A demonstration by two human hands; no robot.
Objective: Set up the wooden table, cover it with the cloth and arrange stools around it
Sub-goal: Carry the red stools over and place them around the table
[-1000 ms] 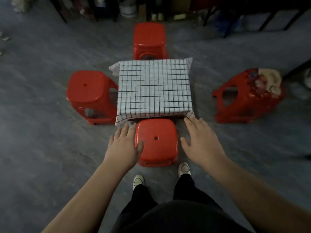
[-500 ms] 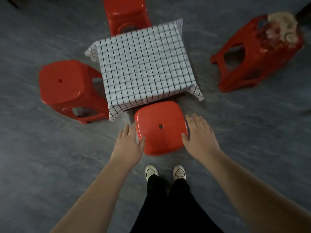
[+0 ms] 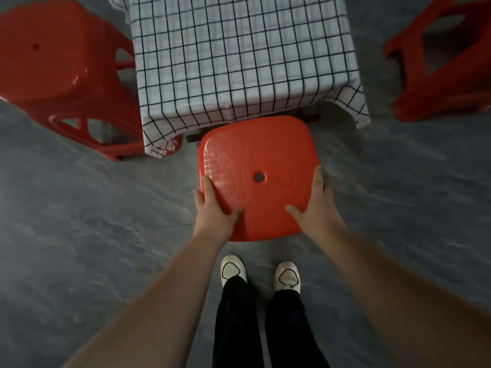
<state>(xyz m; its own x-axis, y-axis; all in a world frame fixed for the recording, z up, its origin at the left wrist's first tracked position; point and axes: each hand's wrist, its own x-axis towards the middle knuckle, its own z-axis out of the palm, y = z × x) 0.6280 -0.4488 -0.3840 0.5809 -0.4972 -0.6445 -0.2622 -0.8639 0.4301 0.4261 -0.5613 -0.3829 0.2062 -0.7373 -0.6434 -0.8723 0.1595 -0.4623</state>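
Observation:
A white cloth with a black grid (image 3: 239,57) covers the low table, its corners hanging down. A red plastic stool (image 3: 259,155) with a hole in its seat stands against the table's near side. My left hand (image 3: 215,211) holds the seat's left edge, thumb on top. My right hand (image 3: 317,205) holds the right edge the same way. A second red stool (image 3: 53,62) stands upright at the table's left. A third red stool (image 3: 438,75) lies tipped at the right, apart from the table.
Grey stone-patterned floor (image 3: 93,235) runs all round. My white shoes (image 3: 233,270) and black trouser legs stand just behind the near stool. A dark piece of the table's base (image 3: 310,117) shows under the cloth's near edge.
Both hands moved in from beside the near stool and took hold of its seat edges. The view dropped closer, so the far stool left the frame.

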